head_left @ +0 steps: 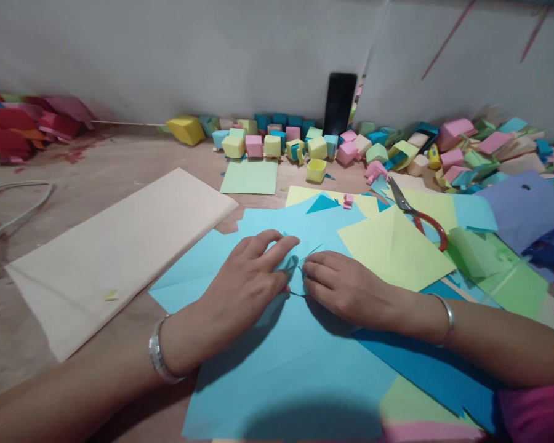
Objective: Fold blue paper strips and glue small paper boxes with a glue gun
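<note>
A small piece of folded light-blue paper [297, 280] lies between my two hands, over large light-blue sheets [295, 375]. My left hand [253, 271] grips its left side between thumb and fingers, the index finger reaching out above it. On the opposite side, my right hand [339, 286] has its fingers bent and pressed together on the paper's edge. My fingers hide much of the piece, so its exact shape cannot be made out. Right of my hands lies a pale yellow square sheet [397, 249], with red-handled scissors [418, 215] behind it.
Several small paper boxes [272, 146] line the wall, and more are heaped at the right [484, 151]. A black phone [340, 101] leans upright behind them. A folded cream sheet [120, 252] lies at left, near a white cable [46, 191]. Red paper pieces [23, 129] are piled far left.
</note>
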`<state>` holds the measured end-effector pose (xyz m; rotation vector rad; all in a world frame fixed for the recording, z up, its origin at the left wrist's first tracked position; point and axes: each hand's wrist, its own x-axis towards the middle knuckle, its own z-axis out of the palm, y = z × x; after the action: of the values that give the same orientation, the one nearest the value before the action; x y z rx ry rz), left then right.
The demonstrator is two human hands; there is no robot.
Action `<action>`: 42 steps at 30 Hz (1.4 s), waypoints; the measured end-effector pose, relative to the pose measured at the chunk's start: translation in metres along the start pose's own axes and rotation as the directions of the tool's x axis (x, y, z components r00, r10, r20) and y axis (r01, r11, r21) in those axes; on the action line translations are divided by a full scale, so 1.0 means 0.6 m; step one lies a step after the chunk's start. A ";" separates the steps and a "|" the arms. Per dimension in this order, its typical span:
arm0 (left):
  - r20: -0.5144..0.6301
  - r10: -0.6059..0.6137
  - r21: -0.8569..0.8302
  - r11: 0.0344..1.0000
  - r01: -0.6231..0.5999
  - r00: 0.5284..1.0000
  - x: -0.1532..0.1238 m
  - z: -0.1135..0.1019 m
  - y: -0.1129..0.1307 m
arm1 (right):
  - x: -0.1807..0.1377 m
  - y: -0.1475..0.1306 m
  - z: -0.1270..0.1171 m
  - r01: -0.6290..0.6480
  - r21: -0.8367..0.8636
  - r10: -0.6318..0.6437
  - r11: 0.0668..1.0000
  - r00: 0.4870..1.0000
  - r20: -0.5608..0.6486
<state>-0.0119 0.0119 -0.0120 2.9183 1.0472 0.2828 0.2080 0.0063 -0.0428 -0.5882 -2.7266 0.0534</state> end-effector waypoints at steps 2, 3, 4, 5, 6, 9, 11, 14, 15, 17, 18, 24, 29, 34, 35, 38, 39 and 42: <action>0.032 0.021 -0.047 0.999 -0.020 0.999 0.000 0.005 -0.003 | 0.001 0.000 0.001 0.016 0.002 -0.016 1.000 1.000 0.006; 0.052 0.031 -0.088 0.996 -0.026 0.998 -0.001 0.008 -0.004 | 0.002 0.001 0.001 0.020 -0.004 -0.020 1.000 1.000 0.017; 0.070 0.037 -0.125 0.992 -0.028 0.997 -0.003 0.013 -0.006 | 0.002 0.001 0.002 0.021 -0.013 -0.021 1.000 0.999 0.029; 0.086 0.043 -0.147 0.989 -0.030 0.995 -0.005 0.017 -0.007 | 0.002 0.002 0.003 0.019 -0.021 -0.018 1.000 0.999 0.035; 0.105 0.054 -0.149 0.988 -0.038 0.993 -0.006 0.021 -0.007 | 0.001 0.002 0.004 0.013 -0.025 -0.013 1.000 0.999 0.034; 0.144 0.096 -0.095 0.992 -0.083 0.985 -0.007 0.025 -0.004 | 0.000 0.002 0.006 -0.030 -0.003 0.030 1.000 1.000 0.000; 0.141 0.106 -0.079 0.992 -0.096 0.984 -0.005 0.022 0.000 | 0.000 0.002 0.006 -0.089 0.020 0.090 0.996 0.995 -0.031; 0.104 0.061 -0.080 0.995 -0.053 0.993 -0.005 0.018 0.002 | 0.001 0.003 0.004 -0.186 0.042 0.188 0.982 0.980 -0.060; 0.089 0.035 -0.083 0.996 -0.028 0.995 -0.006 0.018 0.002 | 0.001 0.004 0.004 -0.206 0.058 0.209 0.977 0.976 -0.059; 0.058 -0.033 -0.107 0.993 0.040 0.998 -0.009 0.022 -0.001 | 0.002 0.008 0.004 -0.238 0.119 0.245 0.964 0.969 -0.044; 0.052 -0.073 -0.126 0.989 0.079 0.996 -0.010 0.025 -0.003 | 0.002 0.011 0.004 -0.264 0.160 0.272 0.951 0.962 -0.032; 0.064 -0.214 -0.134 0.966 0.221 0.975 -0.010 0.038 -0.005 | 0.004 0.021 0.005 -0.533 0.318 0.539 0.784 0.839 0.079; 0.079 -0.258 -0.126 0.955 0.267 0.963 -0.002 0.040 -0.006 | 0.005 0.013 0.006 -0.570 0.180 0.566 0.802 0.821 0.078; 0.152 -0.310 -0.206 0.918 0.337 0.938 0.003 0.032 -0.007 | 0.008 0.008 0.007 -0.589 0.095 0.582 0.802 0.808 0.096; 0.159 -0.320 -0.233 0.907 0.350 0.934 0.003 0.030 -0.007 | 0.009 0.008 0.006 -0.593 0.085 0.585 0.801 0.805 0.098; 0.146 -0.362 -0.265 0.882 0.389 0.921 0.004 0.026 -0.007 | 0.011 0.007 0.005 -0.607 0.057 0.600 0.793 0.794 0.099; 0.137 -0.377 -0.259 0.879 0.400 0.916 0.005 0.026 -0.008 | 0.012 0.007 0.005 -0.613 0.050 0.607 0.788 0.789 0.097; 0.117 -0.399 -0.229 0.880 0.415 0.910 0.008 0.028 -0.011 | 0.012 0.006 0.004 -0.627 0.041 0.622 0.778 0.778 0.086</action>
<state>-0.0096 0.0204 -0.0282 2.3949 1.4582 0.2745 0.2024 0.0125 -0.0429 -1.4728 -2.4458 0.3338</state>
